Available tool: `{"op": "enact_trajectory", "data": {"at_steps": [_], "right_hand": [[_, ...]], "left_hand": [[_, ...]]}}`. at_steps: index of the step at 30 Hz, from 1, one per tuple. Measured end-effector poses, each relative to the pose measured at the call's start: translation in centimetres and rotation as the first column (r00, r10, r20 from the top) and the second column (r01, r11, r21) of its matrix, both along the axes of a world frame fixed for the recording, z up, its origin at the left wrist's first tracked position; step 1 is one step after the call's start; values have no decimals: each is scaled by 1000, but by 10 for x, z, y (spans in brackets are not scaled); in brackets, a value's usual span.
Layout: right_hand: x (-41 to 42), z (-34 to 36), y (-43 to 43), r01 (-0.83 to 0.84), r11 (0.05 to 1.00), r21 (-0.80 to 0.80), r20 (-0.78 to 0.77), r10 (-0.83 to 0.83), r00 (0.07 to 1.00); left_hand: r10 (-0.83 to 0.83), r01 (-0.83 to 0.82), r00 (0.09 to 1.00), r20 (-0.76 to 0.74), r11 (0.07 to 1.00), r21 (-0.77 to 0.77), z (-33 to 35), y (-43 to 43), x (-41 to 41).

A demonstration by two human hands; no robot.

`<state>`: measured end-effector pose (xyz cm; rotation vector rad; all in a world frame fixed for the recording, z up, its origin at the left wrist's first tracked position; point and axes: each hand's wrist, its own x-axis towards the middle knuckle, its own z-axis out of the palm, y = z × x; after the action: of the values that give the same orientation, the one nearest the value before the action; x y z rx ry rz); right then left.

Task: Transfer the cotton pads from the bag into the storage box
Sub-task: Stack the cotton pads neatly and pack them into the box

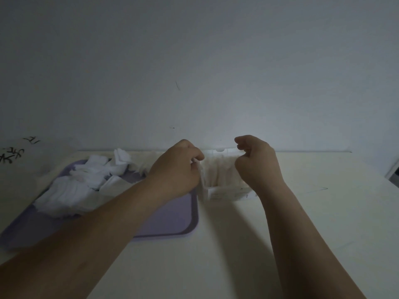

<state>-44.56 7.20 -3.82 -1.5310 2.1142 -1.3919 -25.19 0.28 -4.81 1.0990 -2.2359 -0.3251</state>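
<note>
Bag [218, 176] between left grip [178, 169], right grip [258, 164]

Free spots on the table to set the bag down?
Widest bare patch: table right of the right hand. Also bare: table between the forearms, and the near right corner of the tray. Crowded: its left and back, heaped with cotton pads, beside the left hand pinching the bag.

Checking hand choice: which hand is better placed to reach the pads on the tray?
Left, likely: the left hand is beside the tray and its pads; the right hand is across the bag.
</note>
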Motion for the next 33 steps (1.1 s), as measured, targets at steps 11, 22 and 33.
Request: {"op": "enact_trajectory", "data": {"at_steps": [11, 22, 33], "right_hand": [[97, -20, 4, -411, 885, -217, -336, 328, 883], [127, -62, 6, -527, 838, 143, -369, 539, 757], [123, -65, 1, -471, 851, 232, -418, 525, 741]], "left_hand": [[-15, 16, 1000, -14, 999, 36, -2, 14, 61], [355, -501, 775, 523, 849, 166, -5, 18, 204], [332, -343, 883, 332, 939, -27, -18, 28, 169]]}}
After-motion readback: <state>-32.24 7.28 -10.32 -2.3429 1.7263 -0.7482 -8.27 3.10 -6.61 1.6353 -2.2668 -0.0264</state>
